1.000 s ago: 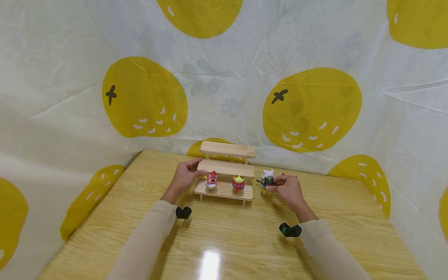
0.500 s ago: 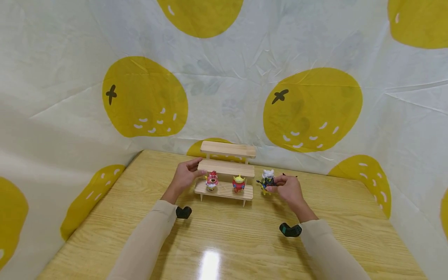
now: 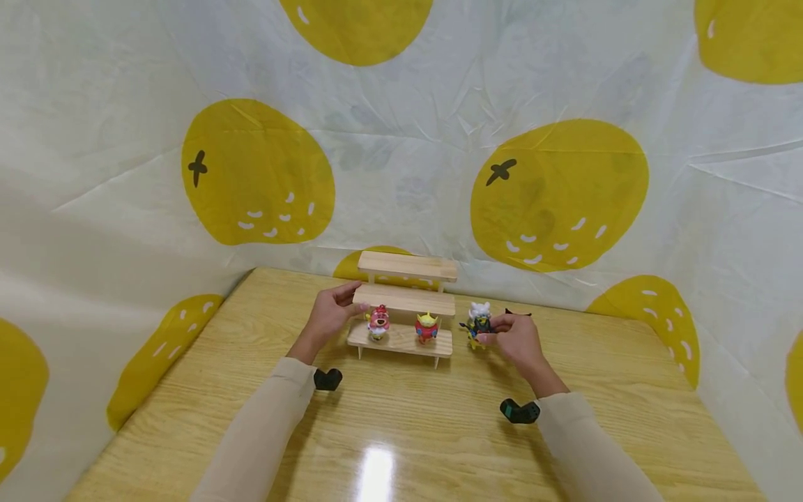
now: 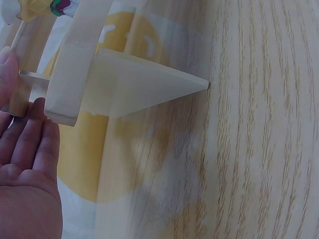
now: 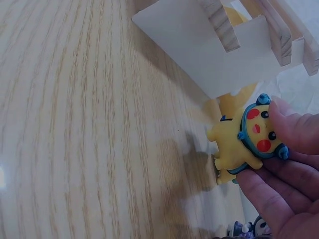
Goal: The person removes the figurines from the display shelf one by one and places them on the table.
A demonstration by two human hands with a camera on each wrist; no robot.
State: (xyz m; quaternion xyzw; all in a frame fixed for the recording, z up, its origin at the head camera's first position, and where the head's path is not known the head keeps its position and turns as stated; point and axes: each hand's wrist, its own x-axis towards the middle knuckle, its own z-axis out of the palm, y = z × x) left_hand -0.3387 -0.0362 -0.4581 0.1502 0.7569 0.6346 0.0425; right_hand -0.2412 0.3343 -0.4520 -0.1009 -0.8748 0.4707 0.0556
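My left hand [image 3: 330,315] holds the left end of the middle tier of a three-tier wooden display stand [image 3: 404,301]. In the left wrist view its thumb and fingers lie on either side of that tier's end. My right hand [image 3: 517,343] grips a yellow toy figurine [image 5: 237,142] with red cheeks and a teal-edged hood, just right of the stand. The thumb lies at its head and the fingers are behind it. On the bottom tier stand a pink-and-white figurine [image 3: 378,324] at left and a red figurine with a yellow top [image 3: 426,329] at right.
A white-headed figurine [image 3: 479,310] stands behind the yellow one, partly covered. Dark pointed tips [image 3: 517,313] show behind the right hand. Another small figurine [image 5: 249,229] is cut off at the right wrist view's bottom edge. Patterned cloth [image 3: 401,174] hangs behind the wooden table [image 3: 426,432].
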